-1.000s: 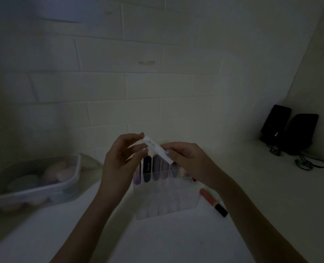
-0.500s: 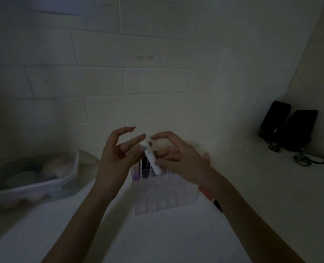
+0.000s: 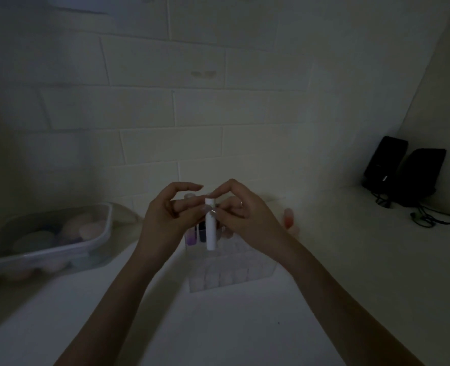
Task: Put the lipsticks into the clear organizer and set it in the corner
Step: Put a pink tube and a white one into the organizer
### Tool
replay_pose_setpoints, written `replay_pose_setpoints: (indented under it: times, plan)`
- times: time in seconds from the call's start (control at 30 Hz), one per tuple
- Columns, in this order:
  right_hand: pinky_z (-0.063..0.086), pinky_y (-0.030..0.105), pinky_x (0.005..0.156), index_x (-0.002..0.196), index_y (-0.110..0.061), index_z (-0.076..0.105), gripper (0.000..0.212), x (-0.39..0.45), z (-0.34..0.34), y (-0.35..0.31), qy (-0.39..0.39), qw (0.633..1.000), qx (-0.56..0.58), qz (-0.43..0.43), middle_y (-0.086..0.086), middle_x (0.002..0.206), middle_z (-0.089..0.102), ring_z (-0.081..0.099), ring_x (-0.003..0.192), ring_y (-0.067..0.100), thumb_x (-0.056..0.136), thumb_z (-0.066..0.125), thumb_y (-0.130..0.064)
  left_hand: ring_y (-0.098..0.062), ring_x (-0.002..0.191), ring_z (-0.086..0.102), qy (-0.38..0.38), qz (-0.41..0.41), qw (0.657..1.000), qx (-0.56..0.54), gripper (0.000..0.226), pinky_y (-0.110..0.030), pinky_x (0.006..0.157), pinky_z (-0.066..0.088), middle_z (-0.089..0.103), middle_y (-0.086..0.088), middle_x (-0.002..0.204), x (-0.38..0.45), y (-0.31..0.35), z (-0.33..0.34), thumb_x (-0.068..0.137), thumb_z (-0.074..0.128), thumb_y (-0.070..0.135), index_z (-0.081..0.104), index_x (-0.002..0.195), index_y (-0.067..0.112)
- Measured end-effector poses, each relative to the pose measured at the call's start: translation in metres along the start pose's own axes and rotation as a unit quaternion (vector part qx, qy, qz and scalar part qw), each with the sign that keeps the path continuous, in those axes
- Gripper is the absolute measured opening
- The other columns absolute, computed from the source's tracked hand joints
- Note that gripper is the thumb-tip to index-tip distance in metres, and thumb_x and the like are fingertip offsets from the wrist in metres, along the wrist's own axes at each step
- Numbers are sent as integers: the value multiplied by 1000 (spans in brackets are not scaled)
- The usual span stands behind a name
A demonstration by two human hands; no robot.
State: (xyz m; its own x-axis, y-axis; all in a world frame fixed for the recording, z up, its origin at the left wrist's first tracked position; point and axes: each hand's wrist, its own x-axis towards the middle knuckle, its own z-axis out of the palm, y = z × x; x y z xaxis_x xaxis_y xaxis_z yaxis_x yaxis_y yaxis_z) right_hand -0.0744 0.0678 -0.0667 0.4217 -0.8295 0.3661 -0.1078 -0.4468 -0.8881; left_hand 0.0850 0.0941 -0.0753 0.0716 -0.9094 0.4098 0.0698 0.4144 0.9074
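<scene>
A white lipstick tube (image 3: pixel 210 228) stands upright just above the clear organizer (image 3: pixel 218 276), pinched between the fingertips of both hands. My left hand (image 3: pixel 166 220) holds it from the left, my right hand (image 3: pixel 245 215) from the right. The organizer sits on the white counter by the wall, with a purple lipstick (image 3: pixel 191 237) and a dark one (image 3: pixel 201 233) in its back row. Other slots behind my hands are hidden. An orange-red lipstick (image 3: pixel 288 219) lies on the counter to the right of my right hand.
A clear plastic tub (image 3: pixel 97 241) of pastel round items sits at the left by the wall. Two black speakers (image 3: pixel 403 170) with cables (image 3: pixel 429 220) stand in the right corner. The tiled wall runs close behind the organizer.
The white tube has turned from tilted to upright and come down toward the organizer's back row. Both hands have closed in around it.
</scene>
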Motion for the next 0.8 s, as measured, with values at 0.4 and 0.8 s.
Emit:
replay_pose_setpoints:
  times: [0.4,0.8]
  plan:
    - [50,52,77,75,-42,45,16,3,19,21,93,977,-182,-67,-14,72,64,66,75,15,84,54,-33,-10,58,64,179,52,976,109,9,-23,50,53,66,-8,78,11,-10,-24,91,55,6,60,97,4]
    - [43,14,82,85,-19,67,10,0,26,29,36,978,-195,-63,-1,73,69,63,72,3,87,60,-11,-13,57,64,150,30,981,124,8,-25,49,52,66,-7,78,11,-14,-23,88,55,3,62,88,8]
